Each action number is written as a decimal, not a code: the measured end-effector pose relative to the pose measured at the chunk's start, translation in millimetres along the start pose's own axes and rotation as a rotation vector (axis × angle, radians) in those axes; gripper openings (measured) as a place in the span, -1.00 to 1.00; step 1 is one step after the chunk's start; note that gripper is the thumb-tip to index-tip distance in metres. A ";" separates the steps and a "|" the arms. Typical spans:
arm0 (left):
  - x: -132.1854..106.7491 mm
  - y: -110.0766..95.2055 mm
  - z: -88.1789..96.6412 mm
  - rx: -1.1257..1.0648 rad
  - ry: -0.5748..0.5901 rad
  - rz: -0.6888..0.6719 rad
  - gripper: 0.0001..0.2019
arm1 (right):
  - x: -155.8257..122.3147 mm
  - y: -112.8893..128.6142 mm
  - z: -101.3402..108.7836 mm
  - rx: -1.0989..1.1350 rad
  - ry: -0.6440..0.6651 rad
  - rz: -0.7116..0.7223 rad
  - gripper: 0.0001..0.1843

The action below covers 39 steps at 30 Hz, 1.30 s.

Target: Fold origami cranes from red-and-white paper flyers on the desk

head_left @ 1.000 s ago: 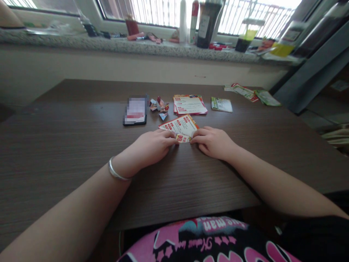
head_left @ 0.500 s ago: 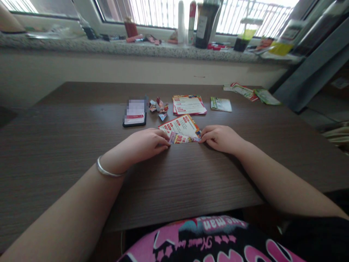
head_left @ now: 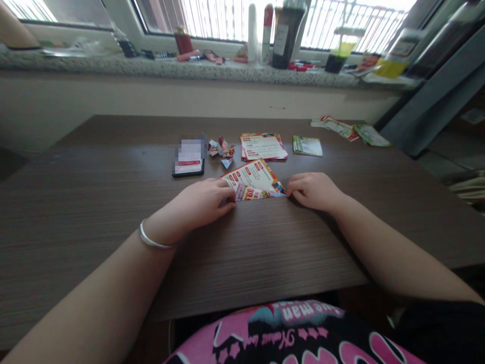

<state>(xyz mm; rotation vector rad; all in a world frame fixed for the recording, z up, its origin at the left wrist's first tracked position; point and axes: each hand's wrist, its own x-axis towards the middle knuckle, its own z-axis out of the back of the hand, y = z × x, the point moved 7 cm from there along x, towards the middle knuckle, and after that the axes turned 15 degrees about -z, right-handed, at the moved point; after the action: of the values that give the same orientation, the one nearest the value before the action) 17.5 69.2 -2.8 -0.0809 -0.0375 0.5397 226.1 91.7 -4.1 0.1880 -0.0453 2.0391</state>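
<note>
A printed red-and-white flyer (head_left: 253, 179) lies on the dark wooden table (head_left: 113, 192), its near edge folded up into a narrow strip. My left hand (head_left: 200, 202), with a silver bangle on the wrist, presses the left end of that fold with curled fingers. My right hand (head_left: 314, 189) pinches the fold's right end with fingers closed. Both hands rest on the tabletop.
Beyond the flyer lie a phone (head_left: 188, 157), small folded paper pieces (head_left: 223, 149), a stack of flyers (head_left: 262, 145) and a green leaflet (head_left: 307, 145). More leaflets (head_left: 346, 129) sit at the far right. Bottles and clutter line the windowsill (head_left: 189, 65).
My hands have slid apart along the folded edge, the right one moving rightward, leaving the fold flattened across the flyer's width.
</note>
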 end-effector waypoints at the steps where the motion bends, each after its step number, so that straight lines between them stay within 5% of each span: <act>1: -0.5 -1.4 0.1 0.025 -0.018 0.031 -0.72 | 0.2 1.0 1.8 -0.010 -0.030 -0.010 -0.70; 5: 1.1 -12.4 -3.8 0.084 -0.077 -0.007 -0.55 | -1.3 9.7 14.9 0.051 -0.204 -0.007 -0.72; 11: 5.7 -12.8 -10.5 0.026 -0.087 -0.045 -0.69 | -7.2 23.6 28.3 0.192 -0.344 0.126 -0.71; 22: 9.8 -13.7 -6.5 0.028 -0.064 -0.036 -0.70 | -6.0 36.6 14.6 0.323 -0.219 0.293 -0.77; 29: 9.3 -17.0 -13.1 0.069 -0.121 -0.079 -0.54 | -7.7 47.6 13.2 0.374 -0.135 0.367 -0.77; 39: 10.4 -12.3 -9.7 0.071 -0.148 -0.023 -0.68 | -6.0 44.2 2.5 0.360 -0.060 0.399 -0.69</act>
<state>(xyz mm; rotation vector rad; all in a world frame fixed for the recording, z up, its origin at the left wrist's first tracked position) 33.3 63.4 -11.2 0.0286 -0.1629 0.5227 189.8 65.9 -0.3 0.4984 0.2694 2.4275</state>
